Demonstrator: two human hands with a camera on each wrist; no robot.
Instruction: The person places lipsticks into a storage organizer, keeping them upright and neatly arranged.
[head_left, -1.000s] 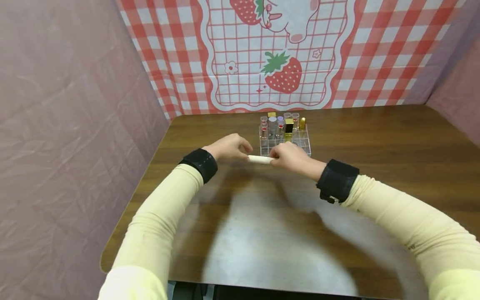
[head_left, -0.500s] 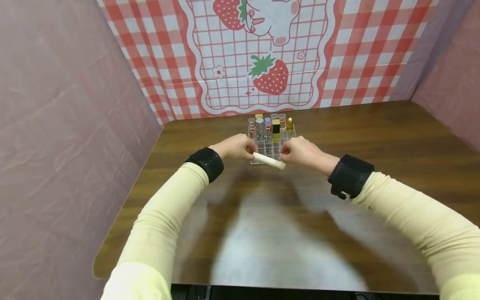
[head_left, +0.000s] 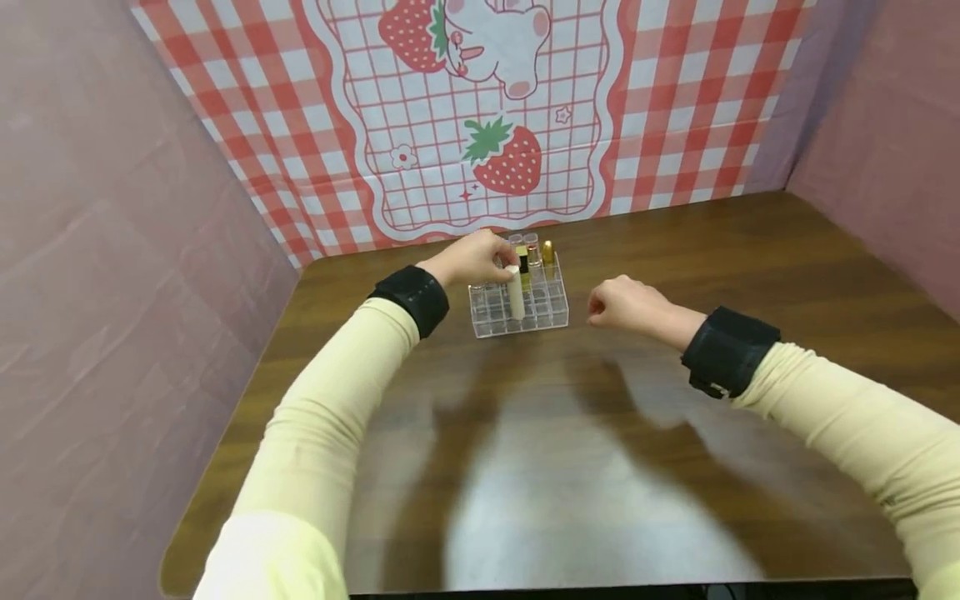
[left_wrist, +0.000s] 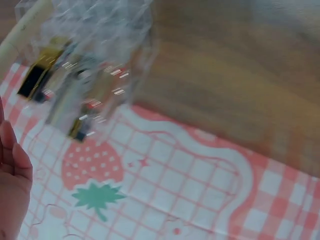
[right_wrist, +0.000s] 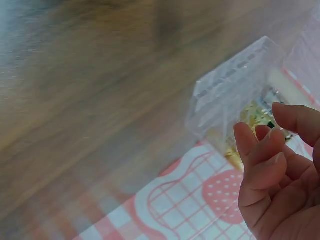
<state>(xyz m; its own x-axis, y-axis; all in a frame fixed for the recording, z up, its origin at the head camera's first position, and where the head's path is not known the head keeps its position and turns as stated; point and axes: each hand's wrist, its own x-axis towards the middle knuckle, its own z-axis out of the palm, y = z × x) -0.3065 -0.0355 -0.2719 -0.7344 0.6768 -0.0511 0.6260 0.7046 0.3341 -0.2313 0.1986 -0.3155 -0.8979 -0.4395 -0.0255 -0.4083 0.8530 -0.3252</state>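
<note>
In the head view my left hand (head_left: pixel 478 257) pinches the upper end of a slim cream-coloured tube (head_left: pixel 516 297). The tube stands upright over the front part of a clear plastic lipstick organizer (head_left: pixel 557 308); whether its lower end is inside a compartment I cannot tell. My right hand (head_left: pixel 624 302) hovers to the right of the organizer, holding nothing; the right wrist view shows its fingers (right_wrist: pixel 267 170) loosely bent, with the thumb apart from them. The left wrist view catches the tube (left_wrist: pixel 20 35) at its upper left edge, beside the left hand (left_wrist: pixel 14 175).
Several lipsticks stand in the organizer's back rows, among them a gold bullet-shaped one (head_left: pixel 548 252) and a black-and-gold one (head_left: pixel 522 257). My left hand hides some of them. A strawberry-print checked cloth (head_left: pixel 420 192) hangs behind the wooden table (head_left: pixel 675 467).
Both hands held the tube between them; the right hand let go and drew away to the right. The left hand turned the tube from lying crosswise to upright and moved it over the organizer.
</note>
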